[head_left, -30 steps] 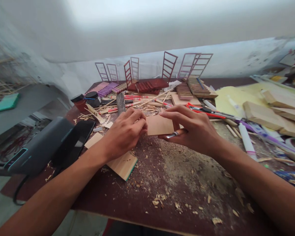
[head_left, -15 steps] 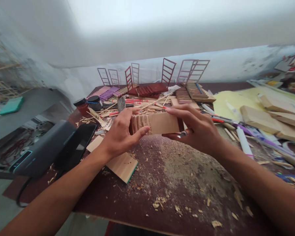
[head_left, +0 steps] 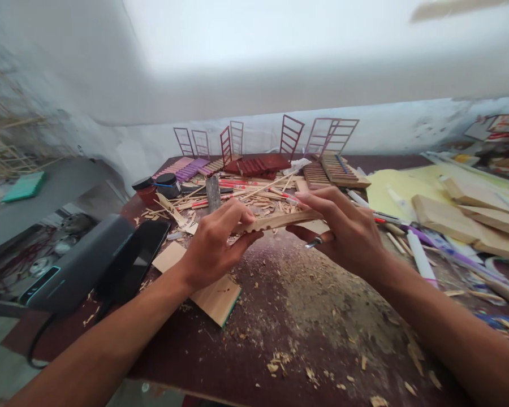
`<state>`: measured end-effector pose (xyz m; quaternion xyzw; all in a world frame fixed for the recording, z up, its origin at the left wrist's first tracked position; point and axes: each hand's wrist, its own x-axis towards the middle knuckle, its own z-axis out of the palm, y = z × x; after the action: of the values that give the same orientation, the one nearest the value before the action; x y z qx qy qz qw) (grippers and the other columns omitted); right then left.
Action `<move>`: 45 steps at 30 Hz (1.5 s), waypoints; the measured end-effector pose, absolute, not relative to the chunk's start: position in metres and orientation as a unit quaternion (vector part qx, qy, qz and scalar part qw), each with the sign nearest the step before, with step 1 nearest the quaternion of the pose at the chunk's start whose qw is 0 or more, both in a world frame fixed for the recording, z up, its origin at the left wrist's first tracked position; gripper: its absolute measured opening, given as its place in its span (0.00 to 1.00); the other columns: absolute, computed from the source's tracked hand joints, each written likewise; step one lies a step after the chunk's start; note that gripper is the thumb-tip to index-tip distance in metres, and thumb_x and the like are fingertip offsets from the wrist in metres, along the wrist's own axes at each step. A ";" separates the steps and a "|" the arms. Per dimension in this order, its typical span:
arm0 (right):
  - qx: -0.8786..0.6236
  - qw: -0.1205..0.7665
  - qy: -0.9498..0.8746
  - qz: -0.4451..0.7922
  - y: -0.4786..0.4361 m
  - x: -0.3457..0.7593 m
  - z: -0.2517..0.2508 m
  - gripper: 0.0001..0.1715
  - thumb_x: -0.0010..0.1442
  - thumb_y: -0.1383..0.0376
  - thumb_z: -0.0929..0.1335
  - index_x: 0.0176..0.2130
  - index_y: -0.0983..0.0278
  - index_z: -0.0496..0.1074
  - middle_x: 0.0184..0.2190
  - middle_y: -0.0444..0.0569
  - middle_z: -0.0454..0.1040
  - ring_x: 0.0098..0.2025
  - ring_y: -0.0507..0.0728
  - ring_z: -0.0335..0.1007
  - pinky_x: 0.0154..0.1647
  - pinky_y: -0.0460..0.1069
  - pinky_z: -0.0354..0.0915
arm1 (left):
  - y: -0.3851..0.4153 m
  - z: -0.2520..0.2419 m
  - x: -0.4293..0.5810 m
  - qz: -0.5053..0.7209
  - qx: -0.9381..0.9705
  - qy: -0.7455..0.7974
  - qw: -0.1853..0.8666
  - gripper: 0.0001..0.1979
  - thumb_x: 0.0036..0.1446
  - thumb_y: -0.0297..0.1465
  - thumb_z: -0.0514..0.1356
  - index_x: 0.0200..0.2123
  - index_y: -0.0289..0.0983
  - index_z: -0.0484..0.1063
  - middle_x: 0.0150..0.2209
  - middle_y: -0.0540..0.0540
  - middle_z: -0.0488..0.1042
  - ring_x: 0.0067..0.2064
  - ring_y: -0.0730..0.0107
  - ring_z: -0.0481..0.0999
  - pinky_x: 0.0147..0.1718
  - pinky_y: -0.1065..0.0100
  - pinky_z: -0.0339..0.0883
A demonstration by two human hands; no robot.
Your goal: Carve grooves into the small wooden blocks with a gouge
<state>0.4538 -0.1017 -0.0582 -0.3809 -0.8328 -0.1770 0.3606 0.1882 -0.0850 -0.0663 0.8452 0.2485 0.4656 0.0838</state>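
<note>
Both hands hold a thin light-wood piece [head_left: 280,220] edge-on above the dusty brown table [head_left: 305,316]. My left hand [head_left: 214,240] pinches its left end, where small notches are cut. My right hand [head_left: 343,229] grips its right end and also carries a small metal-tipped tool [head_left: 313,243] under its fingers. The piece lies nearly flat, seen from its edge.
A flat wood board with a green edge [head_left: 214,294] lies under my left wrist. A black phone [head_left: 133,257] and a grey device [head_left: 74,265] sit at the left. Sticks, red and purple slatted frames [head_left: 254,164], dark jars [head_left: 156,183], wood blocks [head_left: 453,212] and pens crowd the back and right.
The wood piece was lifted off the table and tipped from face-up to edge-on. My left hand opened for a moment and closed again on its notched end.
</note>
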 end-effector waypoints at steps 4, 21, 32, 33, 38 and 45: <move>-0.358 0.362 -0.835 -0.208 -0.103 0.450 -0.057 0.30 0.63 0.69 0.72 0.61 0.58 0.64 0.47 0.54 0.75 0.44 0.60 0.78 0.37 0.53 0.74 | -0.087 -0.065 0.189 0.454 0.844 0.258 0.119 0.08 0.62 0.28 0.65 0.40 0.39 0.67 0.42 0.47 0.77 0.44 0.69 0.78 0.42 0.65 0.73; -0.473 0.350 -0.807 0.040 -0.089 0.452 -0.071 0.17 0.69 0.54 0.67 0.34 0.63 0.71 0.31 0.47 0.71 0.33 0.55 0.66 0.35 0.52 0.60 | -0.103 -0.071 0.203 0.268 0.810 0.304 0.424 0.19 0.69 0.39 0.57 0.59 0.40 0.70 0.29 0.52 0.75 0.28 0.72 0.73 0.26 0.69 0.67; -0.511 0.258 -0.819 0.026 -0.115 0.452 -0.033 0.19 0.74 0.54 0.58 0.32 0.59 0.58 0.26 0.44 0.62 0.28 0.54 0.57 0.34 0.52 0.51 | -0.095 -0.058 0.196 0.137 0.924 0.221 0.280 0.12 0.67 0.32 0.57 0.30 0.37 0.71 0.22 0.54 0.67 0.24 0.76 0.64 0.26 0.69 0.53; -0.515 0.219 -0.828 0.034 -0.124 0.456 -0.029 0.20 0.74 0.52 0.57 0.33 0.59 0.59 0.25 0.43 0.61 0.27 0.54 0.57 0.33 0.52 0.50 | -0.094 -0.056 0.196 0.127 0.928 0.202 0.288 0.14 0.68 0.33 0.56 0.27 0.37 0.69 0.21 0.55 0.64 0.23 0.77 0.61 0.25 0.69 0.52; -0.517 0.011 -0.850 0.101 -0.173 0.473 -0.018 0.22 0.75 0.50 0.54 0.36 0.60 0.62 0.22 0.43 0.63 0.25 0.54 0.60 0.30 0.51 0.47 | -0.074 -0.049 0.213 0.158 0.956 0.156 0.194 0.12 0.69 0.31 0.55 0.32 0.36 0.71 0.29 0.50 0.71 0.32 0.72 0.67 0.35 0.66 0.60; -0.532 -0.109 -0.836 0.077 -0.192 0.467 -0.032 0.26 0.74 0.51 0.54 0.35 0.61 0.68 0.21 0.45 0.64 0.21 0.51 0.47 0.28 0.52 0.38 | -0.048 -0.068 0.263 0.140 0.987 0.011 0.077 0.10 0.70 0.30 0.53 0.42 0.38 0.75 0.43 0.42 0.76 0.45 0.66 0.73 0.46 0.64 0.64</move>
<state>0.4667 -0.1920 -0.0316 -0.5318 -0.8363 0.0773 -0.1092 0.2631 -0.0477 -0.0685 0.9871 0.0106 0.1400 0.0774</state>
